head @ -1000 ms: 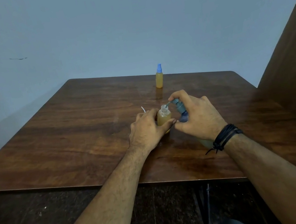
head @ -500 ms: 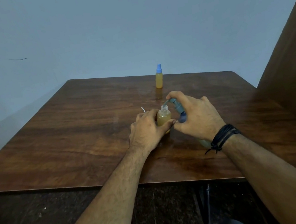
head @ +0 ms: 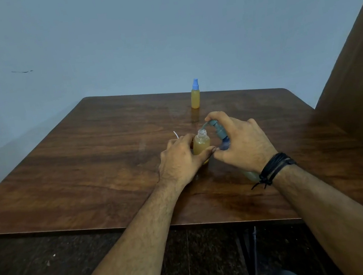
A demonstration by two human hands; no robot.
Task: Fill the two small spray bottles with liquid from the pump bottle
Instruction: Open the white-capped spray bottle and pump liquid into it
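Note:
An uncapped small spray bottle [head: 201, 145] stands upright on the wooden table [head: 99, 164], mostly full of amber liquid, with my left hand [head: 180, 159] wrapped around its lower body. My right hand [head: 242, 142] grips the pump bottle [head: 220, 134], fingers over its blue-grey pump head; the nozzle points at the open neck. The pump bottle's body is mostly hidden behind my hand. A second small spray bottle [head: 195, 96], filled with amber liquid and closed with a blue spray cap, stands farther back on the table.
A thin white tube [head: 176, 135] sticks up just behind my left hand. A dark wooden panel [head: 361, 75] rises along the table's right side. The blue wall stands behind the far edge, and dark floor lies below the near edge.
My right hand's fingers have pressed lower on the pump head, and the nozzle sits slightly lower over the open neck. The left hand and both small bottles have stayed put.

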